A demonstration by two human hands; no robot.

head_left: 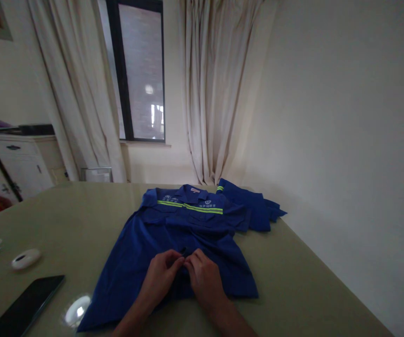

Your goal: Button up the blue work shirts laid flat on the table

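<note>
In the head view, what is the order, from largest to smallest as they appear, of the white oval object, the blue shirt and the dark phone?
1. Blue shirt
2. Dark phone, partly cut off by the lower edge
3. White oval object

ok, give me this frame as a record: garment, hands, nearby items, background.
garment: blue shirt, laid on table, collar at far end
left hand: fingers bent over shirt's lower front
right hand: same, close beside it; anything pinched is unclear
far right of shirt: more blue fabric
left of shirt: dark phone, white oval object
background: window, curtains
</note>
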